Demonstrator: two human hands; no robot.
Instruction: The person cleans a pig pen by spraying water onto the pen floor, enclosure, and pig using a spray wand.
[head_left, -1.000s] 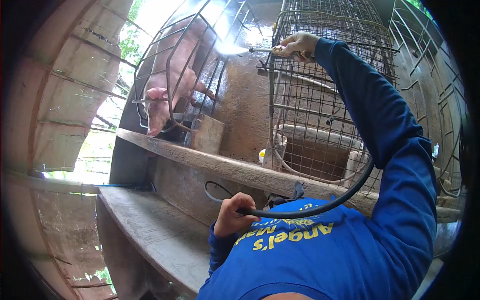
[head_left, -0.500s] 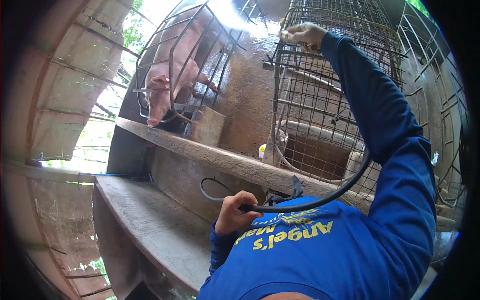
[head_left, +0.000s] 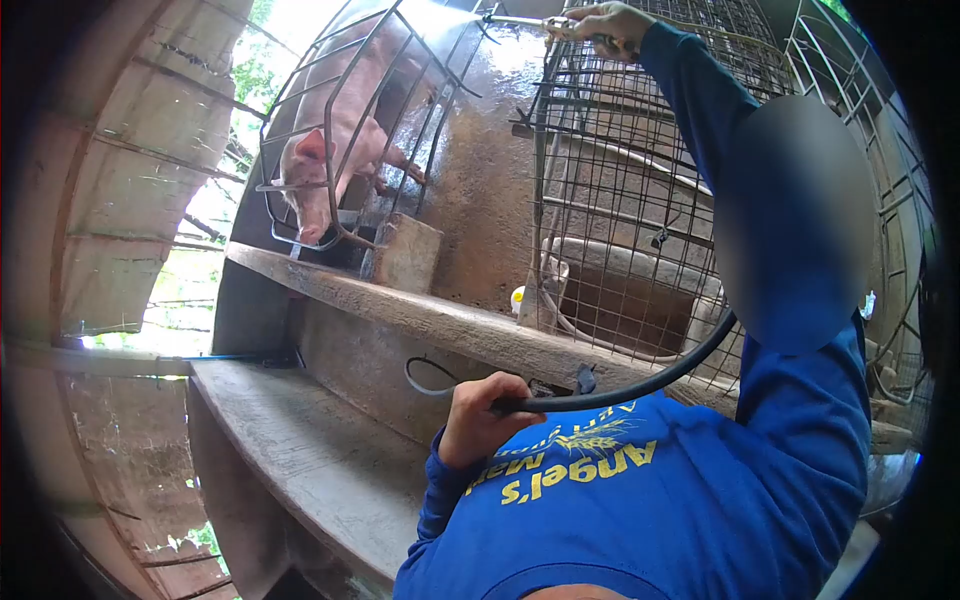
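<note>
Since the earlier frame, the right hand (head_left: 612,22) has moved farther forward; it grips a long metal spray wand (head_left: 520,20), spraying toward the pink pig (head_left: 350,112) ahead, behind dark metal bars (head_left: 290,187). The left hand (head_left: 482,412) is closed on the black rubber hose (head_left: 640,395). Rusty wire mesh (head_left: 660,236) stands below the right hand.

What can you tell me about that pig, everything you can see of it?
The pig is pink, inside a metal-barred pen. Its head is lowered, snout near the concrete ledge; the visible ear looks redder. One foreleg stretches sideways to the bars. White spray and glare blur its rear, so wetness and full stance are unclear.
</note>
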